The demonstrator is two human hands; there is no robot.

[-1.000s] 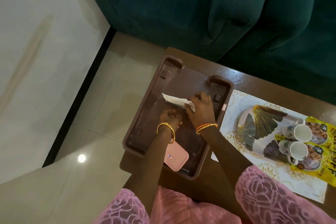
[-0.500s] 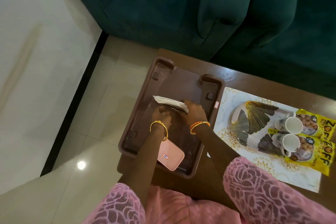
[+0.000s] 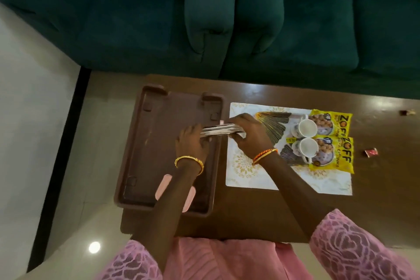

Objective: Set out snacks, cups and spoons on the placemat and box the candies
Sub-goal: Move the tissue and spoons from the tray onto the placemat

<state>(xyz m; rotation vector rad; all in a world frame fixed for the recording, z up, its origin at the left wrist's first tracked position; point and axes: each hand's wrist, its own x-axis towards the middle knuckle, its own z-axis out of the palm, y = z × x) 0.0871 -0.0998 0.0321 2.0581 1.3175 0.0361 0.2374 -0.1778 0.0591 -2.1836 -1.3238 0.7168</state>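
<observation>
Both hands hold a long, blurred bundle wrapped in white [image 3: 216,131] over the right rim of the brown tray [image 3: 156,143]. My left hand [image 3: 192,142] grips its left end and my right hand [image 3: 248,134] its right end, above the placemat's left edge. The white placemat with gold patterns [image 3: 245,173] carries a fan-patterned plate [image 3: 278,120], two white cups [image 3: 307,128] [image 3: 306,149] and two yellow snack packets [image 3: 339,124] [image 3: 342,159]. A pink box [image 3: 161,187] lies in the tray, partly hidden under my left forearm. Two wrapped candies [image 3: 371,152] [image 3: 406,112] lie on the table to the right.
The dark wooden table [image 3: 261,213] stands against a green sofa [image 3: 227,18] at the far side. The tray overhangs the table's left end above a pale tiled floor [image 3: 34,143]. My knees in pink fabric [image 3: 227,261] are at the near edge.
Both hands have carried the white bundle from the tray's middle to the right, to the tray's right rim by the placemat. The view has swung right, showing the candies.
</observation>
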